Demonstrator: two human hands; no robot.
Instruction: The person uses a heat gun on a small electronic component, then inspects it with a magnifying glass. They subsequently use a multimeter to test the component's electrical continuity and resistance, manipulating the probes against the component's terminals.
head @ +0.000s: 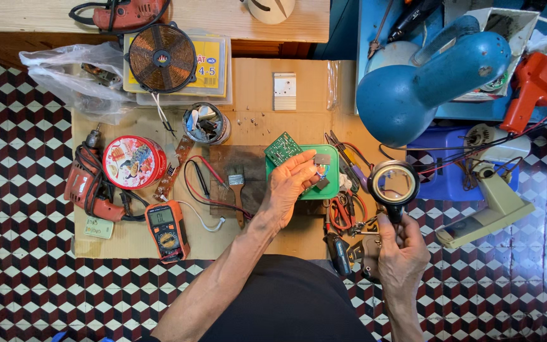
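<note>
Green circuit board [282, 148], small and flat, pinched at one edge by the left hand [288, 187], tilted up above the green tray [330, 190] at the middle of the cardboard-covered bench. Fingers curled around the board's near edge, with a small grey part by the fingertips. Right of the tray, the right hand [401, 253] closed around the handle of a round black magnifying glass [394, 183], lens raised beside the board. Probably light, stiff and brittle, with sharp solder points underneath; best gripped by bare edges, never by the components. Left of the tray: a small paintbrush [237, 190], red and black probe leads, an orange multimeter [166, 230], a round red tin [133, 162]. Right of the tray: pliers and cutters, a blue desk lamp [425, 82].
</note>
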